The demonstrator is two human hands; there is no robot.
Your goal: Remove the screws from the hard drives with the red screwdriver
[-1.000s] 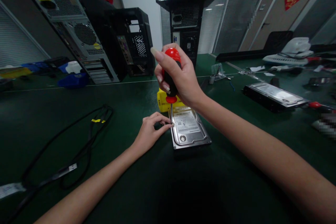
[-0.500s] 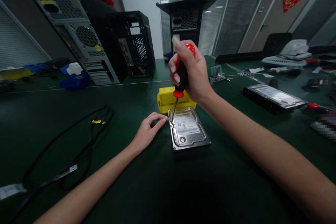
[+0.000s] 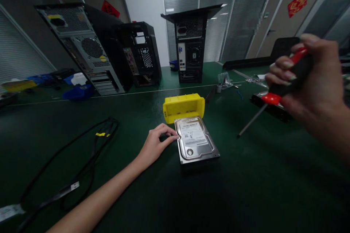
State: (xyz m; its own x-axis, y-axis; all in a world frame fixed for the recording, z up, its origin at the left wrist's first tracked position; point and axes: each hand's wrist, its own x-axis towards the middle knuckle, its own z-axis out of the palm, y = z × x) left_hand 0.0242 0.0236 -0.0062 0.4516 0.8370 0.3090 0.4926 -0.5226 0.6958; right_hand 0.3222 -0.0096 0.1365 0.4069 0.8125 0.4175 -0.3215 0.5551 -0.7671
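A silver hard drive point(image 3: 195, 140) lies label up on the dark green table point(image 3: 153, 196), just in front of a yellow bin point(image 3: 183, 106). At the drive's left edge is my left hand point(image 3: 156, 142), its thumb and index fingertips pinched together there; anything between them is too small to make out. My right hand point(image 3: 314, 76) is wrapped round the handle of a red and black screwdriver point(image 3: 271, 98), raised at the right. The screwdriver's tip points down and left, well apart from the drive.
Black computer cases point(image 3: 191, 43) stand at the back, more of them at the left. A looped black cable point(image 3: 93, 153) lies at the left, a blue bin point(image 3: 78, 92) behind it. Behind my right hand is another drive, partly hidden. Small parts in clear plastic point(image 3: 224, 80) lie beyond the yellow bin.
My right hand has lifted the screwdriver off the drive and swung it far to the right. My left hand remains at the drive's left edge. The view has tilted up slightly.
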